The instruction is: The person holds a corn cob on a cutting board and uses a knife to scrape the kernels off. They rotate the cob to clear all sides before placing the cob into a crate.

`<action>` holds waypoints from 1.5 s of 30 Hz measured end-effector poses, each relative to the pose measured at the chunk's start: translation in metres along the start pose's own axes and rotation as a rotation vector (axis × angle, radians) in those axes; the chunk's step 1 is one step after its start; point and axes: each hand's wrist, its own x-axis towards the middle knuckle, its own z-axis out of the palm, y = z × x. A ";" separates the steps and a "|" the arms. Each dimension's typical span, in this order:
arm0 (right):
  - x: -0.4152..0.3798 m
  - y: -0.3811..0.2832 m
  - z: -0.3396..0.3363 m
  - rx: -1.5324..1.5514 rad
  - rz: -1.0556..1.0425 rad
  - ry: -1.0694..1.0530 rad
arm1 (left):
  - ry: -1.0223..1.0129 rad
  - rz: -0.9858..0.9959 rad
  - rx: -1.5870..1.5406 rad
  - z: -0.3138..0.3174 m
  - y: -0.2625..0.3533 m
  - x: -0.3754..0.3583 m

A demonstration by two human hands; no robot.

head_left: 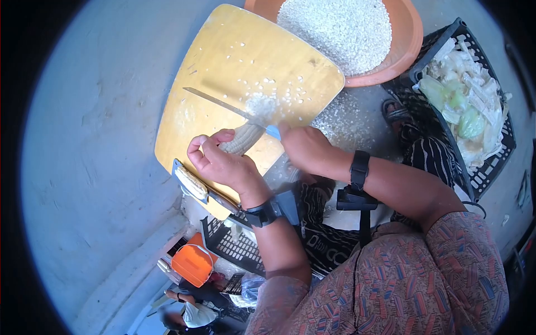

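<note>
My right hand (pixel 309 149) is closed around the blue handle of a knife (pixel 220 104). Its long thin blade stretches left over the yellow board (pixel 209 50), across the upper end of a pale corn cob (pixel 244 138). Curled fingers of my left hand (pixel 226 164) hold the lower end of that cob; part of the grip is hidden behind the hand. Beside the blade lies a small heap of loose white kernels (pixel 262 105), with more scattered around. At the board's lower left edge, another cob (pixel 191 183) rests on a dark flat blade with a wooden handle (pixel 223 202).
An orange basin (pixel 410 47) full of white kernels (pixel 338 33) touches the board's far edge. To the right stands a black crate (pixel 477 187) with husks. Kernels litter the floor (pixel 349 125). Lower left are another crate (pixel 234 243), an orange bucket (pixel 192 265) and another person (pixel 198 315).
</note>
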 end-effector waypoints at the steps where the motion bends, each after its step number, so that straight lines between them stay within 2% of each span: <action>1: 0.003 0.002 0.002 0.000 0.002 -0.001 | 0.000 -0.002 0.001 -0.001 0.000 0.002; 3: 0.008 0.004 0.003 0.034 0.018 -0.065 | 0.013 -0.024 -0.050 -0.006 0.001 0.008; 7: 0.007 -0.002 -0.001 0.066 0.016 -0.041 | 0.067 -0.040 -0.081 -0.013 -0.001 0.016; 12: -0.016 -0.020 -0.019 -0.043 -0.074 -0.120 | 0.052 -0.042 -0.119 -0.023 -0.002 0.023; 19: -0.025 -0.015 -0.015 -0.005 -0.048 -0.115 | 0.076 -0.059 -0.106 -0.022 0.001 0.020; 21: -0.017 -0.013 -0.013 -0.093 -0.047 -0.107 | 0.063 -0.075 -0.094 -0.016 0.005 0.016; 24: -0.010 -0.011 -0.010 -0.065 -0.012 -0.103 | 0.001 -0.021 -0.064 -0.014 -0.002 0.016; 31: 0.006 -0.013 -0.006 -0.018 -0.012 -0.069 | 0.053 -0.054 -0.058 -0.009 0.000 0.010; 40: -0.005 -0.013 -0.007 -0.033 -0.047 -0.018 | 0.041 0.055 -0.027 -0.010 -0.005 0.010; 43: -0.016 -0.011 -0.010 -0.052 0.013 -0.107 | 0.110 0.014 -0.067 -0.013 -0.006 0.013; 45: -0.010 -0.006 -0.006 -0.092 0.016 -0.096 | 0.056 0.013 -0.071 -0.012 -0.006 0.012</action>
